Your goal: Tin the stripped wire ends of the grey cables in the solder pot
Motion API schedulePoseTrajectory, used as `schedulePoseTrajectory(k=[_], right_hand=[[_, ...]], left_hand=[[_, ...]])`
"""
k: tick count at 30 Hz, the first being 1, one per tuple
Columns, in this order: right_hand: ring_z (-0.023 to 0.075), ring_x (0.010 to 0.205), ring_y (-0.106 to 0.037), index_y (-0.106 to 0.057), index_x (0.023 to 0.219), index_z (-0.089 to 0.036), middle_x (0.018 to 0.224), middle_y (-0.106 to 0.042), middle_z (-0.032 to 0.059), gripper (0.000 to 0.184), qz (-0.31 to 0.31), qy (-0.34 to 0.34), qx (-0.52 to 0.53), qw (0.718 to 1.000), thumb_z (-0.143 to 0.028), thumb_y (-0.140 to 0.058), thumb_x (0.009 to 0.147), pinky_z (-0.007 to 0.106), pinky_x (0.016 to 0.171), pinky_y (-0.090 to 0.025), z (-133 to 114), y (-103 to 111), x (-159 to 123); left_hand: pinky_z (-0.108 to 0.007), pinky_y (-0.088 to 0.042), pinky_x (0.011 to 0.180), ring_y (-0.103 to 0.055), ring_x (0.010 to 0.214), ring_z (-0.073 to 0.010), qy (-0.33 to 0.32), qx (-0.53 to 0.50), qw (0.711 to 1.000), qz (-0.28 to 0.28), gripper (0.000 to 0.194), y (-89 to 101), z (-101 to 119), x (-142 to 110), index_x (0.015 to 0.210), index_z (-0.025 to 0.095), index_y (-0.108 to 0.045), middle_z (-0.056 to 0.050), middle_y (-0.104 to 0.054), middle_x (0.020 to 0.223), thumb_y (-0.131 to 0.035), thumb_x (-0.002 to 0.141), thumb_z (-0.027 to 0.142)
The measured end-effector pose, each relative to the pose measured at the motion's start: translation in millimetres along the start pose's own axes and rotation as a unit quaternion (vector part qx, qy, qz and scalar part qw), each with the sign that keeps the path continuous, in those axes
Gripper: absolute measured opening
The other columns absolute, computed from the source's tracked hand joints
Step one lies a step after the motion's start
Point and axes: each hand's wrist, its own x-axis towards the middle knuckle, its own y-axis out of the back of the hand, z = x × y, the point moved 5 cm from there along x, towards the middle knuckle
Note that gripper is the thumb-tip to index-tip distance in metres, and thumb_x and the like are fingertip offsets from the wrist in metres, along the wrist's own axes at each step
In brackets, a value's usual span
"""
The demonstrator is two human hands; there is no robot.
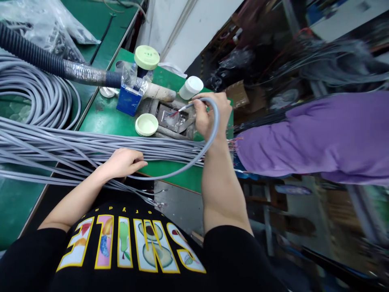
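My right hand (212,111) pinches a grey cable (216,121) near its stripped end. The thin wires at that end (174,114) reach down to the shiny surface of a small square metal solder pot (165,118). From there the cable bends over my right hand and curves back left under my left hand (124,162). My left hand is closed at the near side of a thick bundle of grey cables (164,148), its fingertips curled out of sight around the cable. Several loose cable ends (152,197) with bared wires hang below it.
Around the pot are a pale open tub (146,124), a white jar (191,87), a blue box (129,99) and a ribbed hose (82,73). Coiled cable (39,89) lies left. A person's purple sleeve (316,138) reaches in from the right, near the bundle's ends.
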Motion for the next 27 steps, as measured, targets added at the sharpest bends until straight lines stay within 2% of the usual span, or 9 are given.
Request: schedulePoseTrajectory(k=[5, 11, 18, 21, 24, 27], right_hand=[[0.0239, 0.09, -0.057, -0.065, 0.091, -0.022, 0.088, -0.065, 0.0073, 0.021, 0.018, -0.043, 0.002, 0.999, -0.035, -0.048, 0.09, 0.041, 0.086, -0.041, 16, -16, -2], [0.0239, 0.092, -0.055, -0.065, 0.091, -0.022, 0.089, -0.065, 0.007, 0.018, -0.004, -0.068, -0.007, 0.998, -0.03, -0.05, 0.087, 0.041, 0.088, -0.039, 27, -28, -4], [0.0247, 0.098, -0.055, -0.064, 0.096, -0.021, 0.094, -0.063, 0.0079, 0.022, -0.077, -0.081, -0.015, 0.994, -0.033, -0.047, 0.089, 0.042, 0.092, -0.038, 38, -40, -4], [0.0255, 0.101, -0.054, -0.064, 0.097, -0.021, 0.095, -0.063, 0.0085, 0.021, -0.089, -0.096, -0.021, 0.991, -0.031, -0.047, 0.089, 0.044, 0.094, -0.038, 37, -45, -4], [0.0255, 0.1, -0.055, -0.065, 0.097, -0.021, 0.094, -0.064, 0.0082, 0.02, -0.076, -0.1, -0.009, 0.992, -0.03, -0.049, 0.089, 0.046, 0.095, -0.039, 33, -41, -5], [0.0244, 0.099, -0.057, -0.066, 0.096, -0.022, 0.095, -0.065, 0.0071, 0.021, -0.027, -0.069, 0.025, 0.997, -0.032, -0.048, 0.091, 0.047, 0.095, -0.041, 14, -14, -11]], left_hand=[[-0.023, -0.028, 0.057, -0.051, 0.057, -0.0123, 0.001, -0.004, 1.0, 0.003, 0.026, 0.2, 0, 0, 0.072, 0.017, -0.064, -0.001, -0.063, 0.064, -0.052, 0.087, 0.035], [-0.023, -0.028, 0.057, -0.051, 0.057, -0.012, 0.009, -0.009, 1.0, -0.001, 0.027, 0.5, 0, 0, 0.072, 0.016, -0.064, -0.001, -0.063, 0.064, -0.052, 0.087, 0.035], [-0.022, -0.029, 0.058, -0.051, 0.059, -0.0117, 0.008, -0.015, 1.0, -0.004, 0.027, 0.7, 1, 1, 0.073, 0.016, -0.064, -0.001, -0.063, 0.066, -0.051, 0.087, 0.035], [-0.022, -0.029, 0.058, -0.051, 0.058, -0.0114, 0.01, -0.014, 1.0, -0.002, 0.027, 0.5, 0, 1, 0.072, 0.016, -0.064, 0.0, -0.063, 0.065, -0.052, 0.087, 0.035], [-0.022, -0.029, 0.058, -0.05, 0.057, -0.0107, 0.012, -0.021, 1.0, -0.001, 0.027, 0.1, 0, 1, 0.072, 0.016, -0.064, 0.0, -0.062, 0.064, -0.052, 0.087, 0.035], [-0.022, -0.03, 0.058, -0.05, 0.057, -0.0104, 0.011, -0.037, 0.999, 0.008, 0.027, 0.8, -2, 1, 0.073, 0.015, -0.065, 0.0, -0.062, 0.064, -0.052, 0.086, 0.035]])
